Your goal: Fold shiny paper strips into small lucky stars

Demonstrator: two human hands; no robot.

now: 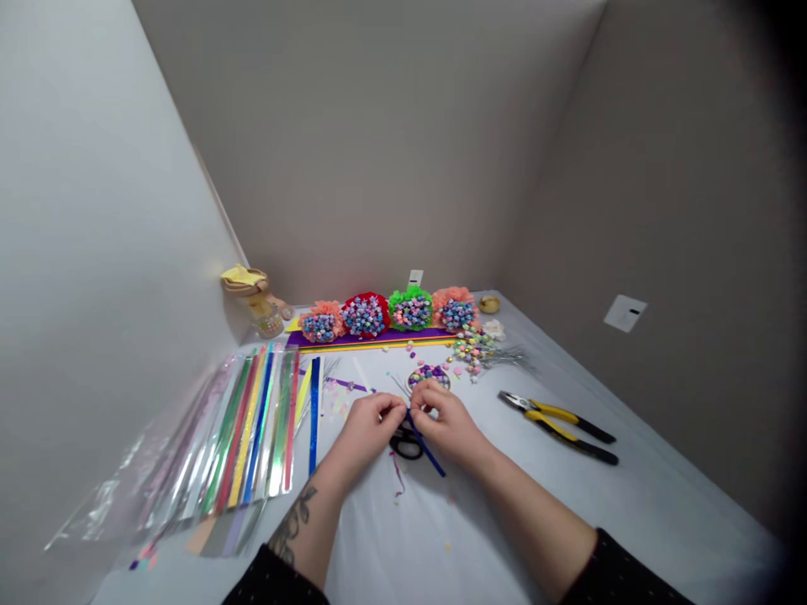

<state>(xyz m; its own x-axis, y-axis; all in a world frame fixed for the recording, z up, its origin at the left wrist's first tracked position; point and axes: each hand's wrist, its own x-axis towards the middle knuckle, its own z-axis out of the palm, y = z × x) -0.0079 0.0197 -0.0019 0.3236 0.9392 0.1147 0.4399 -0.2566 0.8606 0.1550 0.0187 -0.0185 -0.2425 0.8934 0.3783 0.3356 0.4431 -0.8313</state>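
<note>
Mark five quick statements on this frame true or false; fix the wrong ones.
1. The fingertips of the left hand and right hand are close together near the upper end of a dark blue strip. True.
2. The pliers lie left of both hands. False: the pliers lie to the right.
3. Black scissor handles show just below the hands in the picture. True.
4. The green-edged cluster is at the row's left end. False: the green-edged cluster is third from the left.
5. The clear packet of coloured strips lies on the left side. True.
</note>
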